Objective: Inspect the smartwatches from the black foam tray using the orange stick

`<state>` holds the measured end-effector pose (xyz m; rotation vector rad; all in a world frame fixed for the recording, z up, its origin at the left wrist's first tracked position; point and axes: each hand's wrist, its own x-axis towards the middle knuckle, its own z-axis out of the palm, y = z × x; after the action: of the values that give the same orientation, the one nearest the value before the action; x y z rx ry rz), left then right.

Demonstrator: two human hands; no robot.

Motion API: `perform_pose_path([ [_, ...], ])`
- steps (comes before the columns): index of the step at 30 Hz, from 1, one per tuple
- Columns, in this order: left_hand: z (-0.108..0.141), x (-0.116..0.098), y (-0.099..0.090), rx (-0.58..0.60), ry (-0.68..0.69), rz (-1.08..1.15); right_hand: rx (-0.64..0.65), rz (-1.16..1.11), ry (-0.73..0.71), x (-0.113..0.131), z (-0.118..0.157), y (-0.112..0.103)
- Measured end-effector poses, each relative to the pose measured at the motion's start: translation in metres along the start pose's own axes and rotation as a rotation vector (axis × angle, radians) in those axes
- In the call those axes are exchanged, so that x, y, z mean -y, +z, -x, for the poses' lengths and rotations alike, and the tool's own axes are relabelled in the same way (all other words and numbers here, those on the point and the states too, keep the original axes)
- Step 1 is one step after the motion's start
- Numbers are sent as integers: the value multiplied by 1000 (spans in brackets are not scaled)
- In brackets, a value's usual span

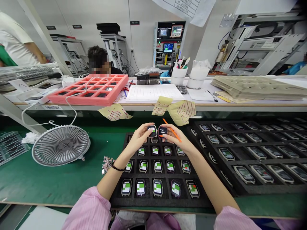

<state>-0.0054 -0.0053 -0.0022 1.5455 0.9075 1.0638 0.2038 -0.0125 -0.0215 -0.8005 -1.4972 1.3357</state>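
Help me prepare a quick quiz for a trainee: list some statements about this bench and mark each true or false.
1. The left hand holds a watch. True.
2. The right hand has both a second watch and an orange stick. True.
3. The fan is to the right of the black tray below the hands. False: the fan is to its left.
4. The pink tray sits on the raised shelf. True.
5. The five watches in the black tray's nearest row have dark screens. False: their screens are lit, showing green and white.
6. The dark band is around the right wrist. False: it is around the left wrist.
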Motion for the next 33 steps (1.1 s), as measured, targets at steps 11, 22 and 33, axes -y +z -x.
perform_pose_path([
  [11, 2, -7, 1, -30, -11, -70, -53, -6, 16, 3, 1, 2],
  [22, 1, -7, -1, -43, -30, -71, -49, 18, 44, 4, 0, -1],
  [33, 1, -1, -1, -66, -9, -80, -131, 1, 58, 10, 1, 4],
])
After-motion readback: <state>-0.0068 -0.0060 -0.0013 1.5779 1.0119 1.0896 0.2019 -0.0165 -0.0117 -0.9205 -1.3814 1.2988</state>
